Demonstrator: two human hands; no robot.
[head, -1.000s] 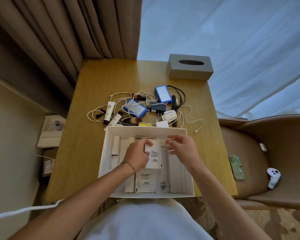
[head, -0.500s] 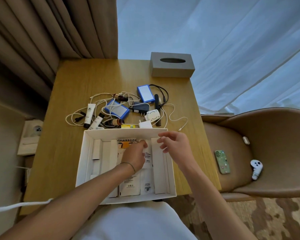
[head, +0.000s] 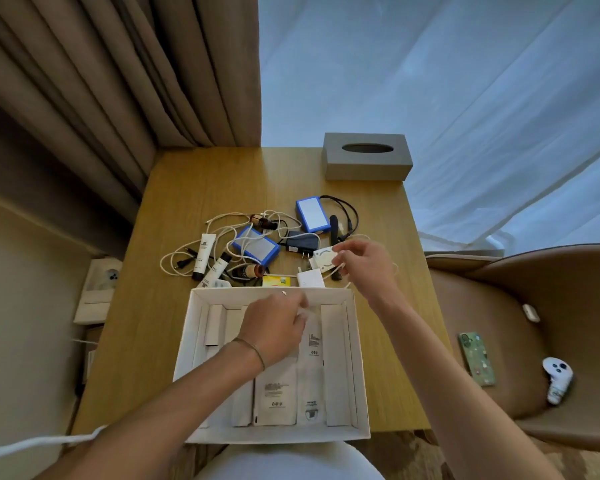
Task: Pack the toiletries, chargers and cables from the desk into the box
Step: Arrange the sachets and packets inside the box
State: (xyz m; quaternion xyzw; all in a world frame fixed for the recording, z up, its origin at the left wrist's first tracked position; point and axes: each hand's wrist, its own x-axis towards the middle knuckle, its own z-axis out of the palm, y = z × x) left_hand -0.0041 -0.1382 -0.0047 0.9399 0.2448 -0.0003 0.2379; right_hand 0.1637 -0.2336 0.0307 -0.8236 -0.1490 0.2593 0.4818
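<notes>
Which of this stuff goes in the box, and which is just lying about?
To pack: white round charger, black charger, two blue power banks, white tubes, small brown bottles, cables.

Lying about: tissue box, phone, game controller.

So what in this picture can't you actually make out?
All in the head view:
- What the left hand has in its grip inside the white cardboard box: its fingers are blurred by motion.
- Print on the white sachets in the box: too small to read.
- Whether the right hand pinches the round white charger or only its cable: the fingers cover it.
- The desk's near edge: hidden by the box and arms.
</notes>
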